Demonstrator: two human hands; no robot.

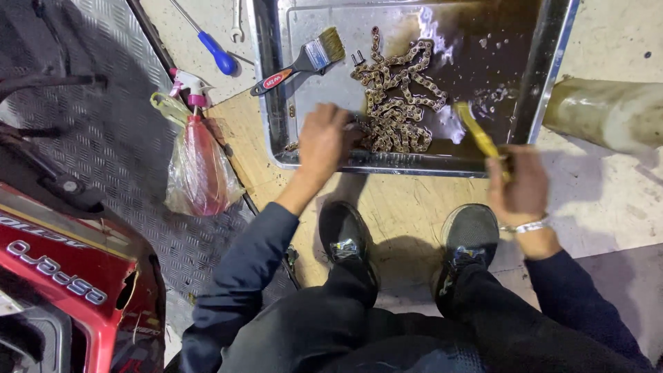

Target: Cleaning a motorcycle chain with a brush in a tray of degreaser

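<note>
Pink spray bottle [199,162] lies bagged; left hand [323,140] fingers press chain [397,97], right hand [521,183] fingers grip yellow brush [476,131].

The metal tray [276,103] on the floor is crowded through its middle by the heaped chain [397,103], with the left hand [323,141] at the near rim and a paintbrush [304,62] lying across the tray's left side, so bare tray shows only along the far edge and in the wet right part. The right hand [521,186] with its yellow brush [476,131] blocks the tray's near right corner. Left of the tray a spray bottle [197,159] in a plastic bag and a blue-handled screwdriver [214,48] narrow the way in; a pale pipe [608,110] stands off the right rim.
</note>
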